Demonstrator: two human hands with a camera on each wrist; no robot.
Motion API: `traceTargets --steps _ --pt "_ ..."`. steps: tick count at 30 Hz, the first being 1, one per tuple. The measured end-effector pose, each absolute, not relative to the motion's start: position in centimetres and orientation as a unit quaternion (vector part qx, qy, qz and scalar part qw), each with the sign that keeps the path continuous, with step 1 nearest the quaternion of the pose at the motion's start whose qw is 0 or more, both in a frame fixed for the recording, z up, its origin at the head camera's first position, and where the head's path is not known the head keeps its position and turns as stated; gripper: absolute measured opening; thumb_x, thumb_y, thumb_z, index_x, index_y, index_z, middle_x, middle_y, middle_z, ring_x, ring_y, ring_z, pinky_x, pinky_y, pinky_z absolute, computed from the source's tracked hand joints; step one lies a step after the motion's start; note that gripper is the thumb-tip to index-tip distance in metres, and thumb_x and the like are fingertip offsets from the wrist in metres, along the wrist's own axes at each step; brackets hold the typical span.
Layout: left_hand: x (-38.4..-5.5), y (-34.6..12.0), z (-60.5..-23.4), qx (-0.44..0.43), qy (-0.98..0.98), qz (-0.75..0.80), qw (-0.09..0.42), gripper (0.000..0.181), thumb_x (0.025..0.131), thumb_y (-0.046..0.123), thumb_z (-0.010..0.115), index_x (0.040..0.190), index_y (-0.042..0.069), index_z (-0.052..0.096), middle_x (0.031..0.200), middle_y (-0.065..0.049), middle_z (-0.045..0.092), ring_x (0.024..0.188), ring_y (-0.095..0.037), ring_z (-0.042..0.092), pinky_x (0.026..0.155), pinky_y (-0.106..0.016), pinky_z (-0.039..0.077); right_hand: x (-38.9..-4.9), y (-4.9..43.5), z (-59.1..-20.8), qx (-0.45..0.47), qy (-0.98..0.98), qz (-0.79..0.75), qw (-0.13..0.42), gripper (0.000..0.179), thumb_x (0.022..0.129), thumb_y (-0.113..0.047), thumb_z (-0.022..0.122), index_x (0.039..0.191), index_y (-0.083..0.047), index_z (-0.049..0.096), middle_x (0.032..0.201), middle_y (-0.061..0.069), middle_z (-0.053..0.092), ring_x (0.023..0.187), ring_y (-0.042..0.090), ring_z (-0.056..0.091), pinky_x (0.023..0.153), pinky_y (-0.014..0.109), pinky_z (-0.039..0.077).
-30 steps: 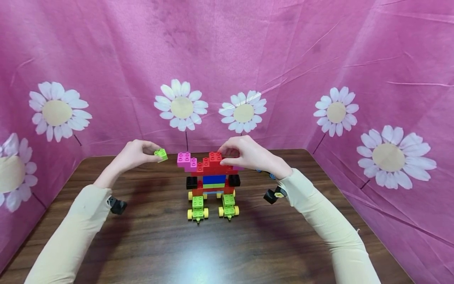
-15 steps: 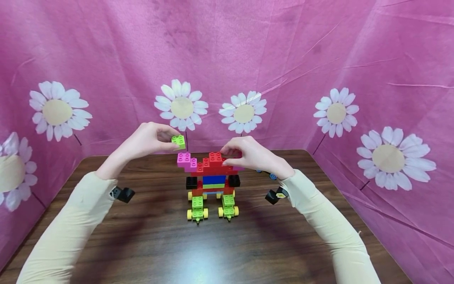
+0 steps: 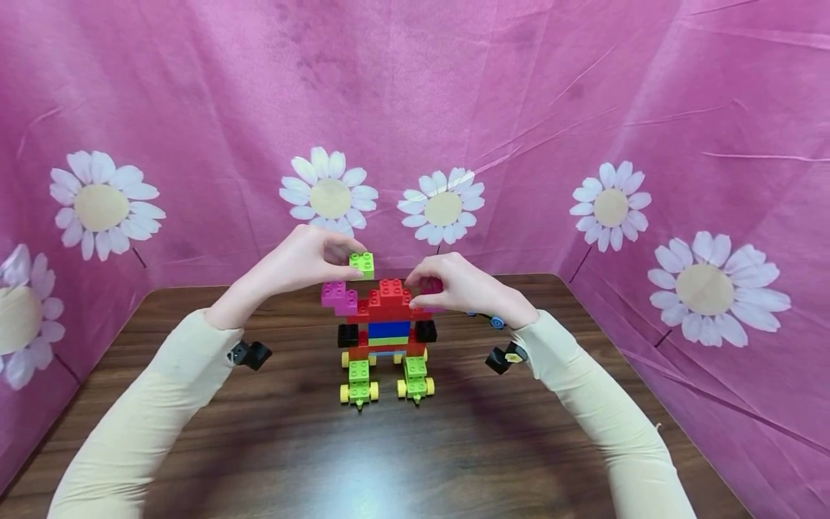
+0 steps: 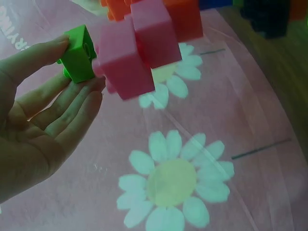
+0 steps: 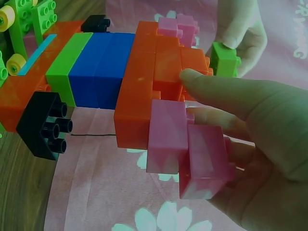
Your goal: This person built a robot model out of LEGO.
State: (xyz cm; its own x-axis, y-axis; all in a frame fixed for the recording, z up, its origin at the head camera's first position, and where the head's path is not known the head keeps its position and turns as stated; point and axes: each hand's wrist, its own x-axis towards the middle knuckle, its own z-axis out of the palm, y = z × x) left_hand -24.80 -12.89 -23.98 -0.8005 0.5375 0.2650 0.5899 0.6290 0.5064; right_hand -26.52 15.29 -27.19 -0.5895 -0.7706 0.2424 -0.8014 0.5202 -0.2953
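Note:
A toy figure built of bricks stands on the table, with red bricks at its top and pink bricks out to each side. Between thumb and fingers, my left hand pinches a lime green brick just above the figure's upper left, apart from it. My right hand holds the figure's top right: in the right wrist view its thumb presses the red bricks, with the other fingers behind the near pink bricks. Black bricks stick out lower on both sides.
The figure stands on two green wheeled bases with yellow wheels. Behind my right wrist a blue-wheeled piece lies partly hidden on the wooden table. A pink cloth with daisies hangs at the back and sides.
My left hand has carried the green brick up and to the right, from beside the figure to above its upper left. The right hand has stayed at the figure's top right.

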Motion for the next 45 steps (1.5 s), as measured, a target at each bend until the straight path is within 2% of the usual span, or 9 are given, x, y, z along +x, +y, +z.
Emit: traceTargets --steps 10,26,37,45 --pt "-24.8 -10.7 -24.2 -0.338 -0.887 -0.312 0.026 0.035 0.084 0.021 0.079 0.115 0.006 0.073 0.104 -0.008 0.077 0.090 -0.020 0.074 0.083 -0.037 0.061 -26.7 15.3 -27.6 0.461 -0.866 0.188 0.043 0.029 0.083 -0.025 0.080 0.105 -0.008 0.075 0.099 0.006 0.075 0.081 0.017 0.065 0.072 0.030 0.056" --pt "-24.9 -9.8 -25.1 -0.336 -0.885 -0.322 0.013 0.035 0.083 0.021 0.081 0.114 0.006 0.073 0.102 -0.009 0.077 0.089 -0.021 0.073 0.082 -0.038 0.060 -26.7 15.5 -28.1 0.436 -0.875 0.203 0.058 0.025 0.083 -0.028 0.081 0.101 -0.011 0.076 0.092 0.001 0.075 0.074 0.008 0.058 0.067 0.023 0.052" --pt "-25.1 -9.7 -25.9 -0.321 -0.877 -0.357 0.002 0.036 0.082 0.024 0.081 0.114 0.010 0.074 0.104 -0.007 0.077 0.091 -0.020 0.073 0.083 -0.037 0.060 -26.5 15.6 -28.7 0.420 -0.876 0.229 0.053 0.025 0.083 -0.028 0.081 0.101 -0.012 0.076 0.091 0.000 0.075 0.072 0.007 0.057 0.066 0.022 0.052" --pt "-25.4 -9.6 -26.4 -0.295 -0.873 -0.388 -0.007 0.036 0.081 0.029 0.082 0.113 0.014 0.075 0.108 -0.005 0.077 0.100 -0.022 0.073 0.089 -0.039 0.059 -26.4 15.7 -28.6 0.417 -0.879 0.225 0.055 0.024 0.083 -0.028 0.080 0.101 -0.011 0.076 0.091 0.000 0.075 0.072 0.007 0.058 0.067 0.022 0.053"
